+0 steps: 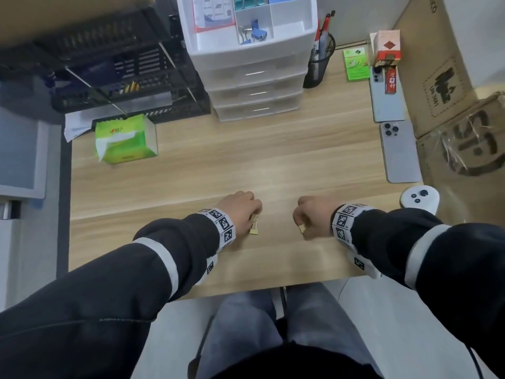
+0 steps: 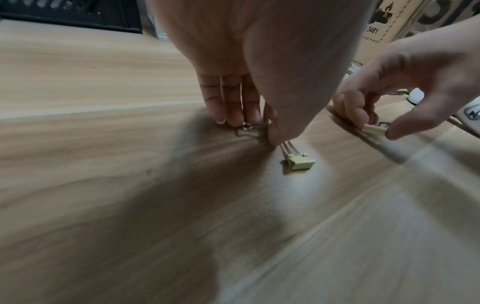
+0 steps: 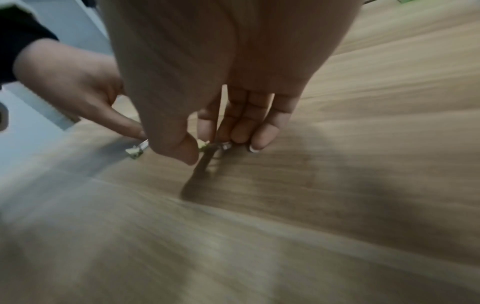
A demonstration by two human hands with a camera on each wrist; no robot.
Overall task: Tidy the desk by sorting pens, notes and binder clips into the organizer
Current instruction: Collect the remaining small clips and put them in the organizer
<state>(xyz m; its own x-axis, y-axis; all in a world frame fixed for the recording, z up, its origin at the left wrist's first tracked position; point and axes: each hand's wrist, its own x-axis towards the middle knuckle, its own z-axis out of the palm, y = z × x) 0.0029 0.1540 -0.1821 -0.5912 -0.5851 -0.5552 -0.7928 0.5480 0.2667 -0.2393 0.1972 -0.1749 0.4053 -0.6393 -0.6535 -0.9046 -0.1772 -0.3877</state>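
My left hand pinches the wire handles of a gold binder clip near the desk's front middle. In the left wrist view the clip's body sits low on the wood, below the thumb. My right hand pinches a second gold binder clip between thumb and fingers; the right wrist view shows this clip mostly hidden by the thumb. The white drawer organizer stands at the back, with blue binder clips and notes in its top tray. A black mesh pen cup is beside it.
A green tissue box lies at the left. Two phones and a white controller lie along the right edge, against cardboard boxes. A black crate fills the back left. Small cartons stand at the back right.
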